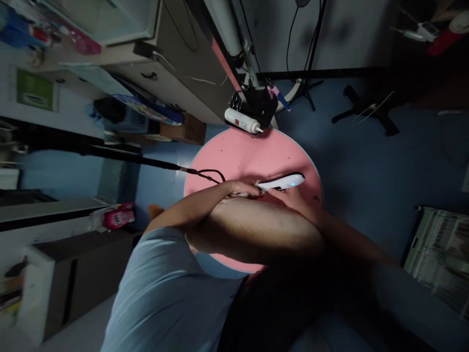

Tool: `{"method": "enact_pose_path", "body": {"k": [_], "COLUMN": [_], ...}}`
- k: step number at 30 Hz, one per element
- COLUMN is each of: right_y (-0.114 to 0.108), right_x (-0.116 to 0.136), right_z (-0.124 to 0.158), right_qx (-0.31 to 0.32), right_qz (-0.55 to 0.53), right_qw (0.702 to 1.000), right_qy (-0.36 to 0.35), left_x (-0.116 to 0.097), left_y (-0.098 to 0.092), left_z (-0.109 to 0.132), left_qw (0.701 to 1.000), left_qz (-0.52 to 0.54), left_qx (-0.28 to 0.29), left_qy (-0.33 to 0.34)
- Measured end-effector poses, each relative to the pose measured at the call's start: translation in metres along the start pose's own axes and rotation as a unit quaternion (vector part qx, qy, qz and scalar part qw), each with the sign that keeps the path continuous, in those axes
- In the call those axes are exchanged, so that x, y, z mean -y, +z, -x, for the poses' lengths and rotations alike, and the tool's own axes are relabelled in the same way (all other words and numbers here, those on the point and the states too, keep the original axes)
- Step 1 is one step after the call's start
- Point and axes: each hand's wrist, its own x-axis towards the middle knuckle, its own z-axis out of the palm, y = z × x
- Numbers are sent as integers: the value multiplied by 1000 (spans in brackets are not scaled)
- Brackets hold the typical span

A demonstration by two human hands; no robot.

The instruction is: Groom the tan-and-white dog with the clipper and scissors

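Note:
A pale tan, short-coated dog [256, 222] is on a round pink table [242, 151], its body stretched across the near half. My right hand [289, 196] grips a white hair clipper [287, 182] with a lit blue spot on its side. The clipper's narrow end points left and meets the fingers of my left hand [242, 187]. That hand is closed at the dog's far side, seemingly round a paw, which is mostly hidden by the fingers. The dog's head cannot be made out.
Past the table's far edge, a white nozzle bottle [242, 121] lies in a black holder [264, 105] with scissors. A black lead [205, 174] runs in from the left. Cabinets [190, 73] stand at the back left, a wheeled base [366, 110] at the right, and a wire crate [439, 244] lower right.

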Motion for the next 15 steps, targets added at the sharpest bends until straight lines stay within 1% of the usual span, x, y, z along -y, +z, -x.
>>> {"method": "enact_pose_path", "body": {"k": [2,4,6,8,9,12,15], "right_y": [2,5,9,17,20,31,37], "right_x": [-1,-2,-3,-1,0,7,12], "right_z": [0,1,2,5,7,11,9], "right_qx": [-16,-3,6,1,15,79,84], "right_qz": [21,40,39,23,12,-15,-15], "right_qw": [1000,999,999,1000,1000,996,996], "right_qy": [-7,2,7,7,10,29,36], "left_x": [6,15,26,37,41,48,50], "left_y": [0,-1,-2,-2,-2,-1,-1], "left_z": [3,6,10,15,19,30,40], "left_qw": [1000,999,1000,1000,999,999,997], "left_qz": [1,-5,1,18,25,35,35], "left_qx": [12,19,12,-1,-4,-4,-22], "left_qy": [25,29,23,22,21,25,59]}}
